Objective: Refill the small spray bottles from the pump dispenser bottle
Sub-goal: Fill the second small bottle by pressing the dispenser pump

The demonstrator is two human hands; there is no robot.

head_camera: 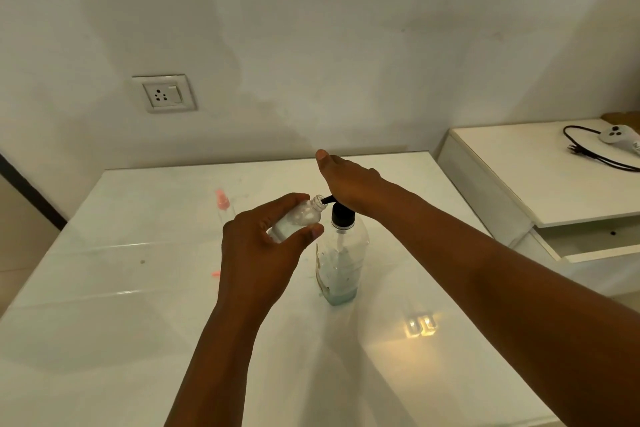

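Because the pump's black spout has to empty straight into a narrow neck, the left hand (263, 246) holds the small spray bottle (298, 220) tilted at the middle of the frame, its uncapped mouth touching the spout tip. Fingers and thumb are wrapped round the bottle's clear body, clamped on it, with the wrist bent upward from a forearm rising out of the lower middle. The pump dispenser bottle (341, 260) stands upright on the white table (121, 322), just right of that hand, so it can take a downward push without being held; only a little pale blue liquid shows near its base. The right hand (349, 184) lies flat, palm down, on the pump head, fingers stretched toward the wall and closed on nothing, its arm crossing from the lower right. My guess is a press is under way. 1 pink-capped spray bottle (221, 206) waits left of centre, standing apart, blurred.
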